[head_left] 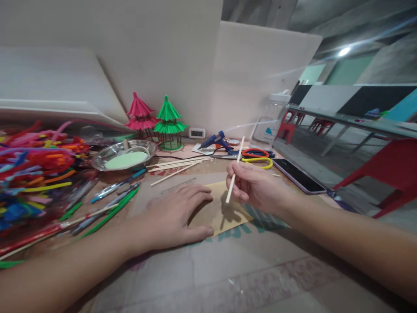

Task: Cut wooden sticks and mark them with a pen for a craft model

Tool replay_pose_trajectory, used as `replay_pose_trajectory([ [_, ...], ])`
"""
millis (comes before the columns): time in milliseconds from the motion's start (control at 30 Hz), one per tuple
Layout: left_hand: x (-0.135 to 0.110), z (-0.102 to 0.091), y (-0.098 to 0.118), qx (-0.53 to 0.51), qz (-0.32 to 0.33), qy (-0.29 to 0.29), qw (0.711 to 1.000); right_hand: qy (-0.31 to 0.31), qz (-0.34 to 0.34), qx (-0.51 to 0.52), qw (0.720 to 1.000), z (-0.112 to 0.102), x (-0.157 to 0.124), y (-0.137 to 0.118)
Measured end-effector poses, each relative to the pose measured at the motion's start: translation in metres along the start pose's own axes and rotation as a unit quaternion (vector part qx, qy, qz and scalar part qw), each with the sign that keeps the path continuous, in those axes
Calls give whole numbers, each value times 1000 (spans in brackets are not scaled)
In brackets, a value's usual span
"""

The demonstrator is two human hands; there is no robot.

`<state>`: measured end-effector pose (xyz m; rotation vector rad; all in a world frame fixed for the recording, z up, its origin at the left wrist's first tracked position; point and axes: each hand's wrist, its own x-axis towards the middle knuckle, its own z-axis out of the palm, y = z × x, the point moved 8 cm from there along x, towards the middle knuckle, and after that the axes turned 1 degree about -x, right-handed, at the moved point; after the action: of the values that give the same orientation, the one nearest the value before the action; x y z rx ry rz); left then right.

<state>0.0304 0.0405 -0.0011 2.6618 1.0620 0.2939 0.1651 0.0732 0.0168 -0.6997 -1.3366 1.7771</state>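
Note:
Pinched between the thumb and fingers of my right hand [249,180] is a thin pale wooden stick [235,171], tilted and held above a tan sheet [219,219]. My left hand [182,213] rests on the left part of that sheet, thumb and fingers apart, holding nothing. Beneath the sheet, a brownish printed covering [228,265] spreads over the table. Several similar loose sticks [177,167] lie just beyond my left hand. A faint clear ruler [179,185] sits near its fingers.
Beyond my hands are a blue glue gun [216,140], scissors [259,161], a phone [299,175] and a clear bottle [269,121]. Pink [140,112] and green [168,121] pagoda models stand behind a metal bowl [125,157]. Colourful pipe cleaners [35,174] and pens [119,184] crowd the left.

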Motion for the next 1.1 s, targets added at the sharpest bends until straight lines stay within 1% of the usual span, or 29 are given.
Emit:
replay_pose_trajectory([
  [100, 1, 1, 0, -2, -3, -7, 1000, 9, -3, -2, 1000, -2, -2, 3],
  [233, 2, -1, 0, -11, -7, 1, 1000, 35, -11, -19, 999, -9, 1, 5],
  [400, 3, 0, 1, -10, -11, -10, 1000, 12, -16, -33, 999, -5, -2, 10],
  [467, 2, 1, 1, -7, -8, -12, 1000, 11, -43, -91, 995, -4, -6, 6],
  [533, 2, 1, 0, -2, -8, -13, 1000, 33, -84, -199, 976, -4, -9, -1],
  [567, 2, 2, -1, 2, -10, -13, 1000, 42, -105, -266, 957, -4, -11, -4],
  [633, 2, 3, -2, 8, -12, -16, 1000, 39, -133, -387, 911, -1, -12, -6],
  [667, 2, 3, -2, 9, -11, -16, 1000, 30, -137, -427, 893, 0, -12, -4],
  [700, 2, 3, -2, 9, -9, -14, 1000, 21, -133, -449, 883, 0, -11, -1],
  [733, 3, 3, -2, 6, -7, -11, 1000, 11, -123, -454, 882, -1, -10, 3],
  [833, 5, 2, -1, -5, -8, -9, 1000, 7, -91, -430, 898, -7, -6, 13],
  [867, 5, 2, -2, -8, -10, -10, 1000, 6, -88, -430, 899, -7, -5, 15],
  [967, 2, 2, -3, -16, -16, -2, 1000, 9, -97, -458, 884, -4, -5, 14],
  [1100, -5, -3, -6, -42, -11, 43, 998, 6, -105, -504, 857, 5, -7, 13],
])
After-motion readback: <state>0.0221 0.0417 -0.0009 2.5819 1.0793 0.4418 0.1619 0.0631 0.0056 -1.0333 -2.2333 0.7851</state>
